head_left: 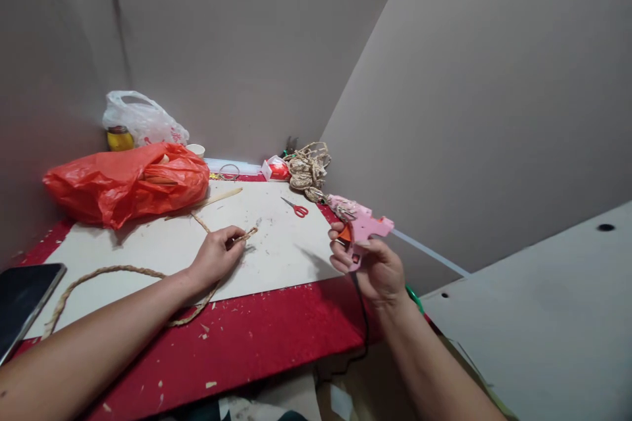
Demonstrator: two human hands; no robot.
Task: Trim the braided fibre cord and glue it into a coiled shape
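Note:
My left hand rests on the white board and pinches a braided jute rope near its end. The rope curves back to the left in a long loop and passes under my forearm. My right hand is held above the table's right edge, closed round the grip of a pink hot glue gun. The gun's nozzle points up and left, and its black cord hangs down past the red table edge.
Red-handled scissors lie on the board. A red plastic bag, a white bag and a paper cup sit at the back left, a jute bundle at the back corner. A dark phone lies far left. Beige walls enclose the table.

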